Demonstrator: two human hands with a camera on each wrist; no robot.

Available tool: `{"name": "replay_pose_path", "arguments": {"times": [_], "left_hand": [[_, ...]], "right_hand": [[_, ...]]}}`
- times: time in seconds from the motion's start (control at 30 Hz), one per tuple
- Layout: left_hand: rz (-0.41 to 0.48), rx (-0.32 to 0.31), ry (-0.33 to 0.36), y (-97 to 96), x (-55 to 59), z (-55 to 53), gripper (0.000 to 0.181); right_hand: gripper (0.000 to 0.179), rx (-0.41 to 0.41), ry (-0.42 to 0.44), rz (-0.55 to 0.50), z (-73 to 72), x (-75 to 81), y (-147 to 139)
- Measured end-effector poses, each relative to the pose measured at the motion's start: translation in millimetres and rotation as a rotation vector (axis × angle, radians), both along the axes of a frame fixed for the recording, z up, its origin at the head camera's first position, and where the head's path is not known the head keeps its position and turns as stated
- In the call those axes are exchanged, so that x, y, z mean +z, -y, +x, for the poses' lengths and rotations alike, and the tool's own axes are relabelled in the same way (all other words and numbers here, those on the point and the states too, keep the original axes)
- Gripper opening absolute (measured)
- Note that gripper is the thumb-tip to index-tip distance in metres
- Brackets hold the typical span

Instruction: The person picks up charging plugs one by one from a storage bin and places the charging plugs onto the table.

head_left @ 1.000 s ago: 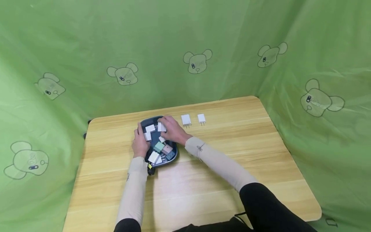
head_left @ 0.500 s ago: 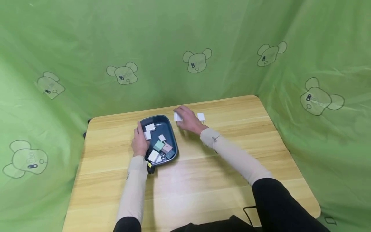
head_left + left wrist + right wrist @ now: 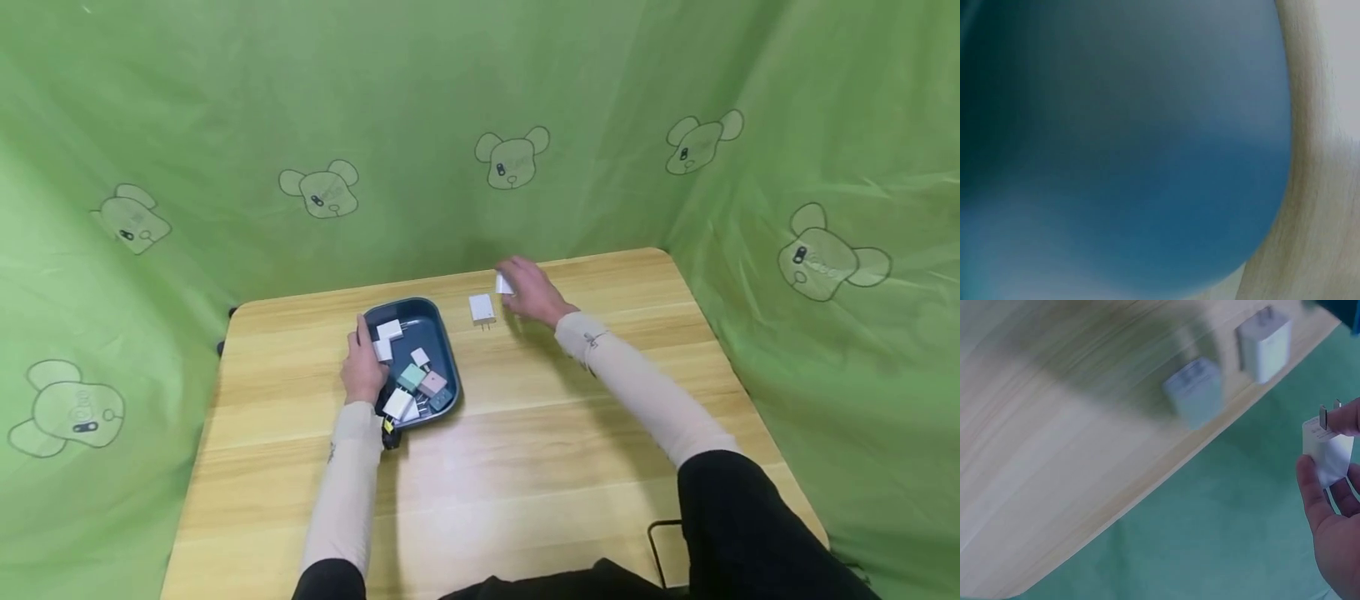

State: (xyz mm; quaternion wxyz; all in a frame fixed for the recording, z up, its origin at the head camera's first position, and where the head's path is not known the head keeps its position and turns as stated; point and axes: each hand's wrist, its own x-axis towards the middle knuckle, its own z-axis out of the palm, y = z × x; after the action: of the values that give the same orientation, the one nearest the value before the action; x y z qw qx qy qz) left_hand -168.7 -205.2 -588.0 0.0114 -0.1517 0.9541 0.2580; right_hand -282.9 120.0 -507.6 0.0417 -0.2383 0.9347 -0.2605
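Observation:
My right hand (image 3: 534, 292) pinches a white USB charger (image 3: 504, 284) over the back of the table. In the right wrist view, the held charger (image 3: 1329, 452) has its metal prongs showing beside the thumb. My left hand (image 3: 363, 371) grips the left side of a dark blue tray (image 3: 448, 350), thumb at the rim. Inside the tray lie several chargers, among them a green charger (image 3: 411, 377), a pink charger (image 3: 432, 383) and white ones. In the left wrist view, the blurred blue tray (image 3: 1197, 206) fills most of the picture.
On the table, a white charger (image 3: 482, 308) lies right of the tray; the right wrist view shows two chargers on the wood, including a nearer charger (image 3: 1196, 394). The wooden table (image 3: 525, 467) has its back edge close behind my right hand, before a green curtain (image 3: 420, 108).
My right hand has lifted a white charger out of the tray and carried it rightward past the first charger on the table. The left hand stays on the tray.

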Motion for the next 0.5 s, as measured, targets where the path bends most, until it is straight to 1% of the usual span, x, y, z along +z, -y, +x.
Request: {"name": "replay_pose_path", "arguments": {"times": [0.13,0.33,0.5], "left_hand": [[-0.002,-0.001,-0.004,0.0,-0.9,-0.8,0.112],[-0.006,0.003,-0.006,0.5,-1.8,-1.1,0.113],[0.000,0.000,0.001,0.4,-3.4,-0.4,0.112]], "right_hand": [[0.064,-0.017,0.016,0.045,-3.6,-5.7,-18.2],[0.063,-0.014,0.015,0.131,-8.4,-17.8,-38.3],[0.063,-0.033,0.037,0.147,-8.9,-25.4,-48.2]]}}
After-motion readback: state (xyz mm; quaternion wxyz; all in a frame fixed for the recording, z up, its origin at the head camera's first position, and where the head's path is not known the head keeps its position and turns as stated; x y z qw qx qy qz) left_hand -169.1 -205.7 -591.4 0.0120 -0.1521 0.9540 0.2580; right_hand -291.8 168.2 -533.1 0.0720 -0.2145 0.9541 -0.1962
